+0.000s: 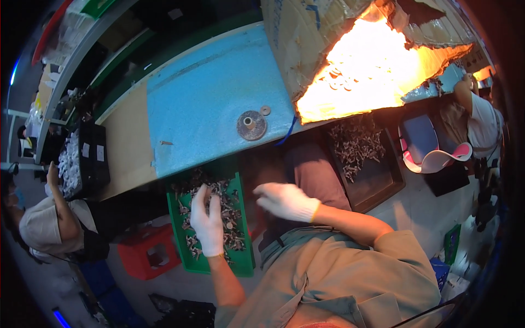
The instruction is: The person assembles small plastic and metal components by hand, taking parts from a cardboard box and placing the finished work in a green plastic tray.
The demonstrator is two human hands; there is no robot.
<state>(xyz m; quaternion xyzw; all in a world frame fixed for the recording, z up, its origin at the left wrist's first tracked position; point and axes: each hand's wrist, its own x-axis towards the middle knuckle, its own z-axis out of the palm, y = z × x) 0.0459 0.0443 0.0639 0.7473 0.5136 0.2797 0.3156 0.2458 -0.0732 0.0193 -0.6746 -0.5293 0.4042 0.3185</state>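
Note:
My left hand (206, 224), in a white knit glove, is over a green tray (251, 257) holding many small metal parts (235, 238). Its thumb and fingers are apart at the heap, and nothing shows between them. To the right of this tray, above my lap, is my right hand (290, 201) in a matching glove. Motion smears its fingers, so I cannot see whether they hold anything. On the blue foam-topped table (213, 93) lie a round metal disc (252, 133) with a raised centre ring, a small washer (265, 110) and a small pin-like part (166, 143).
A cardboard box (298, 44) with a torn, brightly lit opening stands on the table. At my right is a dark tray (363, 191) of metal parts, with a pink-edged chair (437, 156) beyond. A red stool (145, 251) stands left. Other people work at both sides.

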